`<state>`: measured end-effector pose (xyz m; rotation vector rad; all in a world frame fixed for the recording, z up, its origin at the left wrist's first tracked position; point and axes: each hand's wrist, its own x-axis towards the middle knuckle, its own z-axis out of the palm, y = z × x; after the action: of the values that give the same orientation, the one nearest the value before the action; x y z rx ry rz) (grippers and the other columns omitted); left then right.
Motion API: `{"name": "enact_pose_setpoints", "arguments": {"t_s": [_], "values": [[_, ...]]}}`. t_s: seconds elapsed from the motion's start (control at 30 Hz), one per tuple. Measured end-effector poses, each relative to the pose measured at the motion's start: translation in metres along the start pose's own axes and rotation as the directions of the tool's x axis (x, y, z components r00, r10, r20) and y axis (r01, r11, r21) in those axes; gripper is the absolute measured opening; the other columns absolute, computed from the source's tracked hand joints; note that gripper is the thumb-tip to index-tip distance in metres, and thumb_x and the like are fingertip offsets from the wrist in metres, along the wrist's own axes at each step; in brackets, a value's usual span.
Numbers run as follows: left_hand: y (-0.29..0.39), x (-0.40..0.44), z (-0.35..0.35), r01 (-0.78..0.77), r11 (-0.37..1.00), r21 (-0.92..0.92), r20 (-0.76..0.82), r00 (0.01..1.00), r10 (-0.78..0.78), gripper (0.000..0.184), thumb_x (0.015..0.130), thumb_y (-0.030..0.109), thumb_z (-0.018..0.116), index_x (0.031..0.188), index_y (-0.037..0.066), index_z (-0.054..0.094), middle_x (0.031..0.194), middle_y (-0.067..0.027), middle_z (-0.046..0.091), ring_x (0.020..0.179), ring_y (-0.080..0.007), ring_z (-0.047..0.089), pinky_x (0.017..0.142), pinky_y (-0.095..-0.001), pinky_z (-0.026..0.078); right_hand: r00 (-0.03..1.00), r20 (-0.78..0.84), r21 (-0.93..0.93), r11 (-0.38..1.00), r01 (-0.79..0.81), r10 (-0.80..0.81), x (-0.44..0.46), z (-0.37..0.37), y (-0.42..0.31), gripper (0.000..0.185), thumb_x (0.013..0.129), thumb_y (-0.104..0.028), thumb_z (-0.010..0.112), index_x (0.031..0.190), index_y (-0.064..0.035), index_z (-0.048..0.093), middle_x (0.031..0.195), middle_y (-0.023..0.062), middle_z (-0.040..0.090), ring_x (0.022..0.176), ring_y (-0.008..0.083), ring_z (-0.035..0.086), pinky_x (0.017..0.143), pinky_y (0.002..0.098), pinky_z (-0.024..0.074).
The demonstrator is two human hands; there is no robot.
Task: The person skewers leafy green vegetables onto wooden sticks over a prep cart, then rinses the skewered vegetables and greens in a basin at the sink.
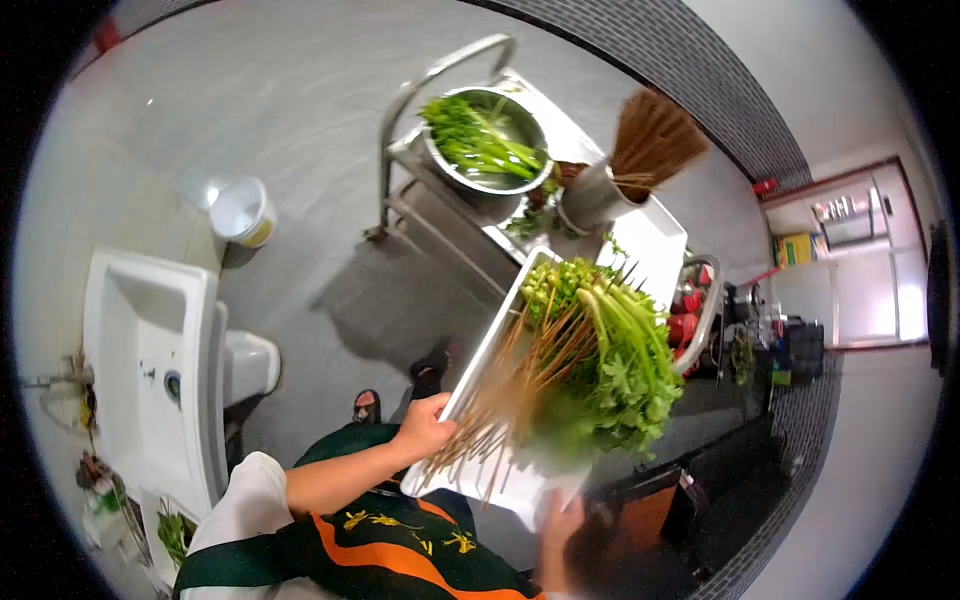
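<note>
A white tray point(522, 490) is held at my waist, tilted in view. My left hand point(425, 432) closes round its left edge. My right hand point(562, 520), somewhat blurred, grips the near right corner. On the tray lie many thin wooden skewers point(490, 425), their bare ends towards me, with small green pieces point(556, 288) at the far end. A big bunch of leafy green stalks point(632, 375) covers the right side. A blurred patch hides part of the tray's middle.
Ahead is a metal cart point(425, 190) with a steel pot of greens point(548, 150) and a tilted metal container point(592, 200) full of brown sticks point(655, 140). At left are a white sink point(150, 300) and a white bucket point(243, 212). A dark counter stands at right.
</note>
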<state>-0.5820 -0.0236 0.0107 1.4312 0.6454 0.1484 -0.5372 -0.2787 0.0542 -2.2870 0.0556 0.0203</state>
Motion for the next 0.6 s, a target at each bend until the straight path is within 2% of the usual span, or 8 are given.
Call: {"name": "enact_pose_setpoints", "arguments": {"t_s": [0.1,0.23,0.3,0.37,0.4,0.43,0.53,0.6], "values": [[-0.026,-0.026,-0.042,0.067,0.997,-0.032,-0.083,0.994,-0.069,0.023,0.067,0.004,0.054,0.09,0.001,0.058,0.07,-0.0096,0.06,0.059,-0.0105,0.051,0.056,-0.0257,0.041,0.994,0.111,-0.099,0.995,-0.012,0.023,-0.031,0.029,0.032,0.019,0.078,-0.015,0.058,0.07,0.0006,0.051,0.063,0.0055,0.054,0.059,0.0098,0.046,0.053,0.0268,0.0393],[-0.086,-0.05,-0.086,0.128,0.989,0.071,-0.194,0.975,-0.112,0.018,0.066,0.003,0.055,0.083,-0.001,0.056,0.061,-0.0089,0.054,0.054,-0.0101,0.047,0.051,-0.027,0.039,0.931,0.324,-0.051,0.986,-0.159,0.167,-0.053,0.059,0.02,0.015,0.077,-0.013,0.059,0.077,-0.0002,0.051,0.074,0.0072,0.057,0.07,0.012,0.05,0.064,0.0253,0.0415],[-0.132,-0.056,-0.102,0.133,0.991,0.014,-0.22,0.967,-0.127,0.016,0.065,0.001,0.054,0.081,-0.001,0.056,0.059,-0.008,0.052,0.055,-0.0084,0.045,0.051,-0.0269,0.038,0.844,0.536,-0.032,0.999,0.008,0.01,-0.036,0.057,0.05,0.013,0.078,-0.011,0.056,0.083,-0.0004,0.05,0.083,0.0094,0.057,0.077,0.0147,0.053,0.071,0.0267,0.0427],[-0.147,-0.052,-0.117,0.169,0.985,-0.015,-0.236,0.957,-0.168,0.018,0.065,0.001,0.054,0.082,-0.001,0.057,0.061,-0.0071,0.054,0.056,-0.008,0.046,0.051,-0.0262,0.039,0.873,0.475,0.253,0.967,-0.017,-0.108,0.01,0.064,0.087,0.017,0.082,-0.016,0.049,0.087,-0.0005,0.052,0.093,0.0123,0.056,0.083,0.0195,0.054,0.076,0.0307,0.0425],[-0.151,-0.05,-0.121,0.165,0.983,-0.086,-0.272,0.945,-0.183,0.019,0.065,-0.001,0.053,0.084,-0.001,0.057,0.063,-0.0057,0.055,0.057,-0.0078,0.047,0.052,-0.0253,0.039,0.891,0.453,-0.031,0.997,0.064,-0.043,0.042,0.063,0.065,0.03,0.084,-0.027,0.045,0.09,0.0007,0.053,0.094,0.0119,0.056,0.086,0.0211,0.053,0.078,0.0324,0.0411],[-0.16,-0.047,-0.123,0.156,0.976,-0.154,-0.304,0.932,-0.197,0.021,0.065,-0.002,0.052,0.085,-0.001,0.058,0.065,-0.0043,0.057,0.058,-0.0075,0.047,0.053,-0.0243,0.04,0.881,0.398,0.123,0.967,0.224,-0.255,0.08,0.074,0.074,0.039,0.084,-0.034,0.042,0.095,0.0019,0.053,0.097,0.012,0.056,0.091,0.0224,0.052,0.08,0.034,0.0401],[-0.204,-0.032,-0.134,0.151,0.959,-0.239,-0.316,0.922,-0.224,0.025,0.064,-0.004,0.049,0.088,-0.001,0.058,0.069,-0.002,0.057,0.06,-0.0069,0.049,0.054,-0.0226,0.04,0.679,0.513,0.206,0.843,0.496,-0.525,0.154,0.147,-0.035,0.042,0.083,-0.031,0.041,0.104,0.0024,0.053,0.112,0.0143,0.052,0.107,0.0263,0.046,0.092,0.0365,0.0316],[-0.233,-0.018,-0.144,0.169,0.956,-0.238,-0.319,0.916,-0.242,0.023,0.064,-0.004,0.049,0.085,-0.002,0.058,0.065,-0.0016,0.054,0.06,-0.0058,0.047,0.053,-0.0223,0.039,0.504,0.667,0.324,0.823,0.467,-0.548,0.181,0.218,-0.081,0.045,0.085,-0.034,0.039,0.11,0.0007,0.052,0.119,0.0143,0.049,0.113,0.0255,0.042,0.096,0.0355,0.0284]]}}
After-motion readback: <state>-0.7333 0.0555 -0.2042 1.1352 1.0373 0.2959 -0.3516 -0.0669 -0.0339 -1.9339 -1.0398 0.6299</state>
